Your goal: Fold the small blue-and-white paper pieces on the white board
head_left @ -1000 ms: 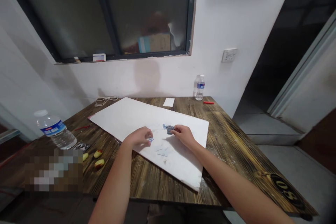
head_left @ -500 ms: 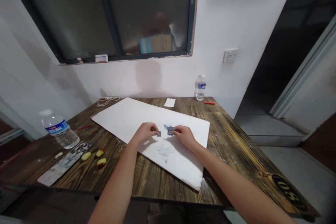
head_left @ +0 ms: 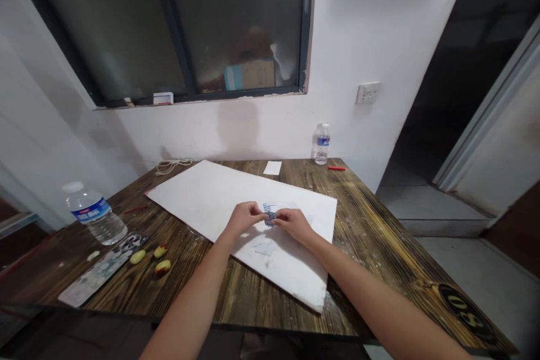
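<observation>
My left hand (head_left: 247, 217) and my right hand (head_left: 297, 221) meet above the white board (head_left: 202, 191), fingertips pinched. Between them is a small grey-blue ridged piece (head_left: 270, 218), gripped from both sides. It looks like several small parts together; its exact kind is too small to make out. Just behind it, blue marks or thin blue parts (head_left: 266, 206) show against the board. Nearer to me, a thin flat scrap or drawn lines (head_left: 264, 248) lie on the white surface.
A water bottle (head_left: 95, 214) and a patterned strip (head_left: 101, 273) are at the left, beside several yellow-brown fruits (head_left: 162, 267). At the back are a cable (head_left: 172, 165), a paper piece (head_left: 273, 168), another bottle (head_left: 322, 146) and a red pen-like stick (head_left: 336, 169).
My left hand has moved right, bringing its small grey piece against the larger one in my right hand. The hands were apart before and now touch the same piece.
</observation>
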`<action>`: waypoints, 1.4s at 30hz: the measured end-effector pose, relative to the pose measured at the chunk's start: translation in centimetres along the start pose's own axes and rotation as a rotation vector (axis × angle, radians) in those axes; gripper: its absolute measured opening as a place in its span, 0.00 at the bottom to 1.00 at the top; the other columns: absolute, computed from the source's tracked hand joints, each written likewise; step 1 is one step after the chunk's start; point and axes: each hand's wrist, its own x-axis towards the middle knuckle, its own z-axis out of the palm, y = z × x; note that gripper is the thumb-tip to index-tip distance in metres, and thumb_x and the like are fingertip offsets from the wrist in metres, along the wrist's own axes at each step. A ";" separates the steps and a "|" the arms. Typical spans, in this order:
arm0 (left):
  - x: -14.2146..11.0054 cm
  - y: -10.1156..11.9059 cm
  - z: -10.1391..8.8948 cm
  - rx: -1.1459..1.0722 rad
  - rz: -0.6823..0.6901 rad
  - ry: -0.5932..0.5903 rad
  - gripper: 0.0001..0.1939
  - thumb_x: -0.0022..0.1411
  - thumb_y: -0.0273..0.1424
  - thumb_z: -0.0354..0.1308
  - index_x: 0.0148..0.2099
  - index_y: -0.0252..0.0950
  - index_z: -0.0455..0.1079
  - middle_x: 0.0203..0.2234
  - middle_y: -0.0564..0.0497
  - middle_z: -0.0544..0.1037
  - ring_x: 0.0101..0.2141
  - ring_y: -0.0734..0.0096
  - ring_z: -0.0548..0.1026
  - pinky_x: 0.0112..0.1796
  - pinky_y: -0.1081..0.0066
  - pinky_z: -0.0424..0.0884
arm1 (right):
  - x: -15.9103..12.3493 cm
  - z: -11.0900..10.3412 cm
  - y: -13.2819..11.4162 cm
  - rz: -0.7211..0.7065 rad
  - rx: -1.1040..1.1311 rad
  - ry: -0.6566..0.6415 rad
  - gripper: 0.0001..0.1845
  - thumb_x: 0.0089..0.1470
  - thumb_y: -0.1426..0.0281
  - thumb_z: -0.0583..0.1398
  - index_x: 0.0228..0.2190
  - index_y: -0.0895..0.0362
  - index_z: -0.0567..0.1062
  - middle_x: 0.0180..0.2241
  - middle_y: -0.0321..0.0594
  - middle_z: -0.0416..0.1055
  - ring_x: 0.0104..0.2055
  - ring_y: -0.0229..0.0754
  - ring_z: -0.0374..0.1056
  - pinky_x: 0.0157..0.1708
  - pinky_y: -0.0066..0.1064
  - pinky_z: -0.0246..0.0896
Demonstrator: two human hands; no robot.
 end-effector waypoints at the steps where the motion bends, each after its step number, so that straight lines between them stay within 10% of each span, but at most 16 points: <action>1: 0.0 -0.1 0.2 -0.004 0.000 0.001 0.15 0.45 0.40 0.66 0.23 0.35 0.66 0.20 0.55 0.73 0.24 0.73 0.69 0.26 0.74 0.62 | 0.0 0.0 0.0 -0.002 -0.019 -0.004 0.09 0.46 0.63 0.63 0.28 0.55 0.79 0.25 0.36 0.76 0.27 0.39 0.67 0.30 0.28 0.57; 8: 0.2 -0.4 1.2 -0.061 0.060 0.011 0.12 0.52 0.39 0.62 0.33 0.35 0.71 0.28 0.50 0.77 0.31 0.68 0.74 0.34 0.69 0.69 | 0.3 -0.4 0.4 -0.003 -0.050 0.160 0.11 0.47 0.62 0.61 0.26 0.57 0.78 0.23 0.36 0.74 0.25 0.38 0.64 0.26 0.27 0.55; 19: 0.2 -2.4 1.5 0.767 0.237 -0.031 0.26 0.60 0.47 0.55 0.58 0.43 0.67 0.61 0.41 0.62 0.59 0.45 0.56 0.53 0.49 0.56 | 0.8 -0.8 0.7 0.072 0.029 0.322 0.13 0.46 0.59 0.61 0.25 0.57 0.75 0.23 0.36 0.72 0.24 0.38 0.62 0.26 0.28 0.55; 33: 0.3 -1.0 0.9 0.620 0.270 -0.100 0.05 0.58 0.33 0.58 0.34 0.39 0.74 0.45 0.48 0.77 0.49 0.60 0.67 0.52 0.57 0.55 | 0.8 -1.0 0.8 0.053 -0.021 0.341 0.13 0.46 0.59 0.60 0.24 0.57 0.75 0.22 0.36 0.71 0.23 0.37 0.61 0.25 0.29 0.55; 42: 0.3 -1.4 1.7 0.609 0.258 -0.060 0.12 0.59 0.32 0.58 0.46 0.39 0.69 0.45 0.47 0.76 0.49 0.60 0.69 0.50 0.61 0.58 | 0.8 -1.0 0.8 0.037 -0.035 0.336 0.13 0.46 0.59 0.60 0.24 0.56 0.75 0.21 0.35 0.70 0.22 0.37 0.60 0.25 0.28 0.54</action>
